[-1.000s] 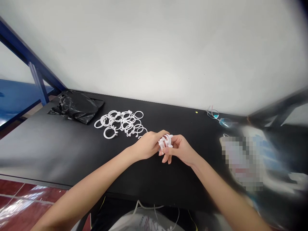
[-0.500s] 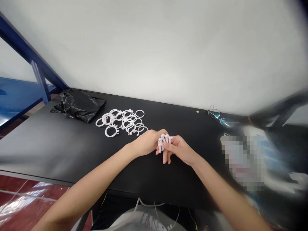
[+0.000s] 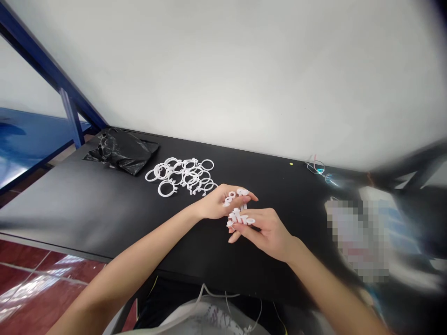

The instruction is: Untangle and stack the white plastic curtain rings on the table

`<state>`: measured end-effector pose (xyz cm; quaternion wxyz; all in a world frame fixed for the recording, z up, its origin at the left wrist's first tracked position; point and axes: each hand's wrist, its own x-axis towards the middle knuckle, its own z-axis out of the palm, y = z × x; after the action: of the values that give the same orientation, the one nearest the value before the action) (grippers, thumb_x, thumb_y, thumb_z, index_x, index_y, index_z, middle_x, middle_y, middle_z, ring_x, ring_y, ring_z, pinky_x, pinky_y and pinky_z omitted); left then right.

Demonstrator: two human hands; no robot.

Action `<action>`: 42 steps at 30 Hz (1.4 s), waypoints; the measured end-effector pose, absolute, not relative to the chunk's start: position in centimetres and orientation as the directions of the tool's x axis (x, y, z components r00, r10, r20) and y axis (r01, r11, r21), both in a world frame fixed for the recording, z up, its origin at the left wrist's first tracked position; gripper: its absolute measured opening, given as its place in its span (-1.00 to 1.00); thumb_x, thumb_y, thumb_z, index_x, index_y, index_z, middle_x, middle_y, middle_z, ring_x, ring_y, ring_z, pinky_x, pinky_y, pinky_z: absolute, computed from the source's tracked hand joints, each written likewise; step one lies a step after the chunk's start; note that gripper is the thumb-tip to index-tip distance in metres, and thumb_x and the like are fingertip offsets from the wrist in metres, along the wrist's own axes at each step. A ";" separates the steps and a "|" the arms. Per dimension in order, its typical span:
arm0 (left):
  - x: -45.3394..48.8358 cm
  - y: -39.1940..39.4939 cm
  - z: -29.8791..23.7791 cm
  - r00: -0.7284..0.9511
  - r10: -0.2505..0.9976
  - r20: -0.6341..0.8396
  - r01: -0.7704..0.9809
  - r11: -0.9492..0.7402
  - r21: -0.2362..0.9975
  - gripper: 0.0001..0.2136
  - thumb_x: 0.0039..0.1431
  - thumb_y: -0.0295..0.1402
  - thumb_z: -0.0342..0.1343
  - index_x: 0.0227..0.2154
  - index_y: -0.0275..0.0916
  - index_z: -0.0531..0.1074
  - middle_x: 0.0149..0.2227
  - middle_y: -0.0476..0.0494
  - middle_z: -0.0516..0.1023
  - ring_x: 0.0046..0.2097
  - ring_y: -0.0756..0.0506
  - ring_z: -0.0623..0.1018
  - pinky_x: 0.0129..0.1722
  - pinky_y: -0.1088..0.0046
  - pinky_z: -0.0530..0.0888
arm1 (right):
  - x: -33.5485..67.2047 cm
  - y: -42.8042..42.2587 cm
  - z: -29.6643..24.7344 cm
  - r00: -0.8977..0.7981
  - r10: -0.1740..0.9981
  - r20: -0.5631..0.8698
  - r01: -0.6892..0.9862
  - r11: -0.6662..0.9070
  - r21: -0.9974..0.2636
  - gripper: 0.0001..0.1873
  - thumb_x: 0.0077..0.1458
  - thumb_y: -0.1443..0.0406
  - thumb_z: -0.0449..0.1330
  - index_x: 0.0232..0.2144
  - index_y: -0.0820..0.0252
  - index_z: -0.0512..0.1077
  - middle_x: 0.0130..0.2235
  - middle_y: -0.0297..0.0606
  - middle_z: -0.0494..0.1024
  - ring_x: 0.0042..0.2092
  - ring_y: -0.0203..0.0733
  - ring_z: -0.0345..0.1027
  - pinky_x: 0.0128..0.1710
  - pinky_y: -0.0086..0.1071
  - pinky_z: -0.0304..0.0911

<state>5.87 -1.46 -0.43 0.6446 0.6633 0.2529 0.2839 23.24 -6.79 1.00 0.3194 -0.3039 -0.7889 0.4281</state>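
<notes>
Both my hands meet over the middle of a black table [image 3: 87, 209]. My left hand [image 3: 218, 204] lies with fingers stretched out, and small white plastic pieces [image 3: 234, 195] rest on or against those fingers. My right hand [image 3: 263, 230] is closed in a pinch on a small bunch of white plastic rings [image 3: 240, 217], just below the left fingers. A loose pile of several white plastic rings [image 3: 183, 176] lies on the table beyond my left hand, a short reach away.
A crumpled black plastic bag [image 3: 122, 150] lies at the table's back left. A pair of glasses [image 3: 321, 171] and a tiny yellow dot [image 3: 291, 164] sit at the back right by the white wall. A blurred-out object [image 3: 356, 237] lies to the right. Blue metal frame [image 3: 70, 116] stands left.
My hands have come slightly apart: the right hand drew toward me with its bunch of rings, and the left fingers straightened out. The camera has shifted a little to the left.
</notes>
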 end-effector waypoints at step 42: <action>-8.8 5.1 -5.1 0.301 0.911 0.283 0.751 -0.410 0.518 -0.55 0.32 -0.07 -0.10 0.06 -0.27 0.42 0.13 -0.25 0.46 0.18 -0.21 0.41 0.22 0.20 0.31 | 13.6 4.1 -4.1 -0.610 0.791 0.052 0.689 0.561 -0.459 0.03 0.03 -0.26 0.08 0.36 0.17 0.00 0.41 0.01 -0.08 0.39 0.23 -0.21 0.31 0.07 -0.14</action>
<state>-8.76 5.09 -5.08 0.1457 0.7934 0.5235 0.2744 13.57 4.11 -4.10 0.1271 -0.4232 -0.8743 0.2011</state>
